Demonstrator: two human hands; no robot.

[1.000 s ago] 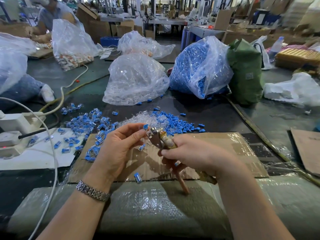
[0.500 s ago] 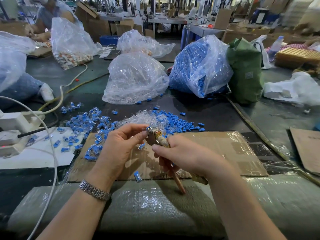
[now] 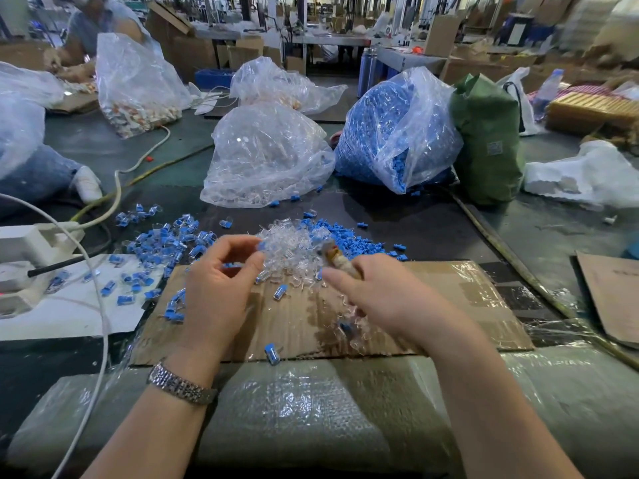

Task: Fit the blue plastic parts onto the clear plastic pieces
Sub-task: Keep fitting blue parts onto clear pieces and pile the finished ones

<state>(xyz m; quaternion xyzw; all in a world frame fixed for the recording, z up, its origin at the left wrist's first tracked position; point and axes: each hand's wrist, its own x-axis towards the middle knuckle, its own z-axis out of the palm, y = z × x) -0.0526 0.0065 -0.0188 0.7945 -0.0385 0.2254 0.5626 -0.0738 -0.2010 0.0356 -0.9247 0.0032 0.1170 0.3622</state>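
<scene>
Currently I note left hand (image 3: 221, 288) pinching blue-clear piece (image 3: 260, 244) over clear pieces (image 3: 287, 247); right hand (image 3: 377, 292) clamped on tool (image 3: 337, 259). Risk: piece slips into heap, blue parts (image 3: 345, 236) scatter off surface.

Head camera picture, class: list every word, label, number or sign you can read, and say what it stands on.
No text can be read.
Green bag: a pale printed patch, too small and blurred to read.
Brown cardboard sheet at the right edge: faint marks, illegible.
Background cartons: any print is too blurred to read.
Tool in the right hand: wrapping shows no legible lettering.
</scene>
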